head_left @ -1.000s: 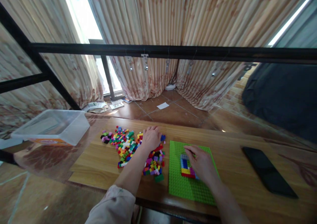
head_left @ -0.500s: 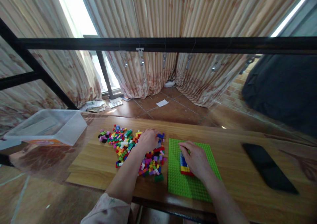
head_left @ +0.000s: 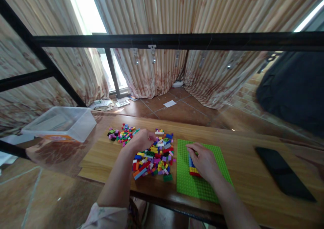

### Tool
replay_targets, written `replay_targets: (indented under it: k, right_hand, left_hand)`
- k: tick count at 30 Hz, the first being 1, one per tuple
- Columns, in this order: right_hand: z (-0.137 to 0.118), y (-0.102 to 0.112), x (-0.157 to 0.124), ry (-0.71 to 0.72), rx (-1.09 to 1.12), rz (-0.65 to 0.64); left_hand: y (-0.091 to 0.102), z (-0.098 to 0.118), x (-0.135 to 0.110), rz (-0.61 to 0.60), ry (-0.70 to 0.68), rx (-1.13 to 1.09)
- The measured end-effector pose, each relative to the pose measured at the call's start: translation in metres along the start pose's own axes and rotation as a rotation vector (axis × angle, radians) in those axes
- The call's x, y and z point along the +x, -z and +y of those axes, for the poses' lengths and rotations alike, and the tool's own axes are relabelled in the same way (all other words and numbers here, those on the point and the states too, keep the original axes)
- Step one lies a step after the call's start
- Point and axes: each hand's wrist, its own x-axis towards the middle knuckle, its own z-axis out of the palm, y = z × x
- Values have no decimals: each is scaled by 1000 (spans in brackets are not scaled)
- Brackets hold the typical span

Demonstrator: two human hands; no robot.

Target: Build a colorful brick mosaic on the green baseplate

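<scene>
My left hand (head_left: pixel 143 137) hovers over the heap of loose toy bricks (head_left: pixel 152 159), at its upper middle. Its fingers point right and bend downward, loosely apart, with no brick visible in them. A green studded baseplate (head_left: pixel 186 185) lies to the right of the heap. On it sits a small block of joined bricks (head_left: pixel 193 171), with blue, yellow and red layers, partly covered by my right hand (head_left: pixel 204 158). The thumb and index finger of that hand come together above the block's far end. Whatever they pinch is hidden.
A clear plastic box (head_left: pixel 63 124) with an orange label stands at the table's left end. On the right lies a dark flat phone-like slab (head_left: pixel 283 173). A black metal bar (head_left: pixel 177 41) crosses beyond the wooden table (head_left: pixel 240 175), before curtains (head_left: pixel 162 16).
The view has swung so that the table sits farther right. My left hand has moved left across the heap, uncovering bricks near the baseplate. My right hand stays at the joined bricks.
</scene>
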Motion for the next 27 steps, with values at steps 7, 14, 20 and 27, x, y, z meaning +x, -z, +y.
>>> replay_targets:
  k: [7,14,20,27]
  right_hand:
    - [3,1,-2,11,4,7]
    - [2,3,-2,14,-21,-17]
    - [2,4,-2,0,-9,-15]
    - [13,23,-2,-66,40,93]
  left_hand:
    - [0,-3,-11,-30,27,39]
    - [-9,11,-10,-49,-4,135]
    - [-10,15,-9,-45,-12,150]
    - [-12,11,-5,-53,-39,111]
